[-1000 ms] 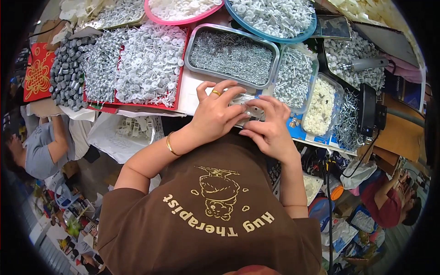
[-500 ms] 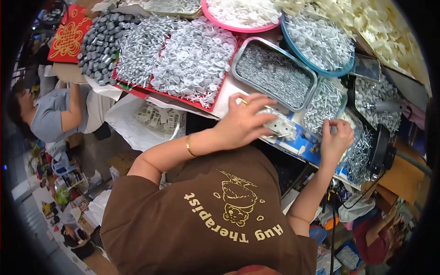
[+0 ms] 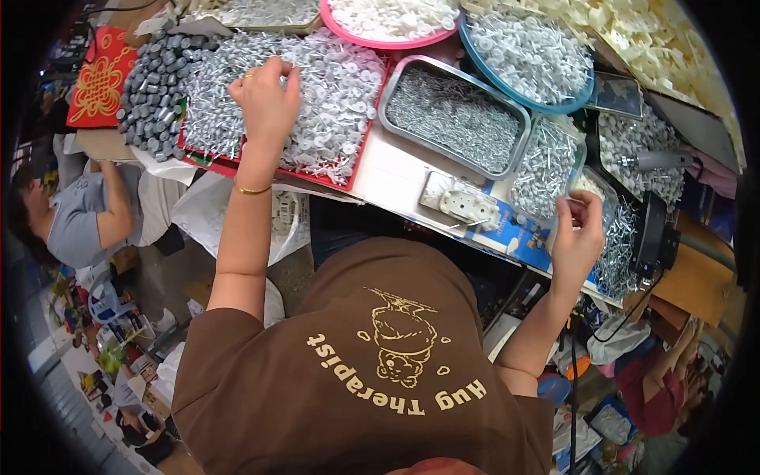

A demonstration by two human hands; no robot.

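My left hand (image 3: 267, 101) is over a red tray (image 3: 360, 158) heaped with metal screws (image 3: 226, 91) and translucent white washer-like pieces (image 3: 336, 103). Its fingers are curled together, and whatever they hold is too small to make out. My right hand (image 3: 578, 233) hovers at the right of the table, thumb and fingers pinched, beside a clear tray of screws (image 3: 545, 168). Anything in that pinch is hidden. Between my hands, a white plastic part with small holes (image 3: 467, 204) lies near the table's front edge, untouched by either hand.
A metal tray of small screws (image 3: 459, 115) stands mid-table, with a blue basin (image 3: 530, 63) and a pink basin (image 3: 392, 24) behind. Grey cylinders (image 3: 154, 95) are piled at left. A black device (image 3: 655, 229) stands at right. Another person (image 3: 87, 198) sits at left.
My left hand has left the white plastic part and moved left and away to the red tray, its spread fingers now drawn together. My right hand stays almost in place.
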